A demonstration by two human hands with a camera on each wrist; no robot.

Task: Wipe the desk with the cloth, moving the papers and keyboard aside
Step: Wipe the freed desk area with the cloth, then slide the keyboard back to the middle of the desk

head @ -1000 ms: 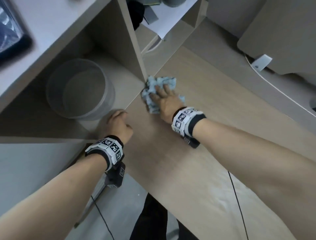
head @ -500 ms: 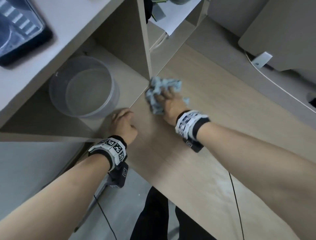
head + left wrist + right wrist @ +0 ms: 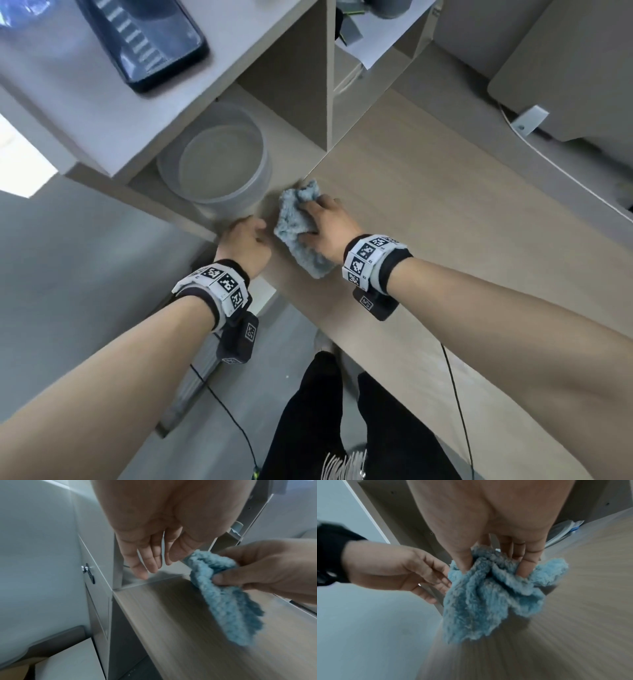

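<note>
cloth [image 3: 481, 596]: soft fluffy fabric, pale blue, with a shaggy looped pile; matt.
desk [image 3: 445, 240]: light wood-grain top with fine straight streaks, smooth, low sheen.
shelf unit [image 3: 294, 78]: flat beige board, smooth and matt, the same look on its upright panel.
tub [image 3: 219, 164]: translucent grey plastic, smooth wall, slightly frosted.
tray [image 3: 150, 37]: dark glossy plastic, with bright reflections on its face.
papers [image 3: 373, 44]: thin white sheets, matt.
drawer lock [image 3: 85, 568]: shiny metal, set in a smooth pale panel.
</note>
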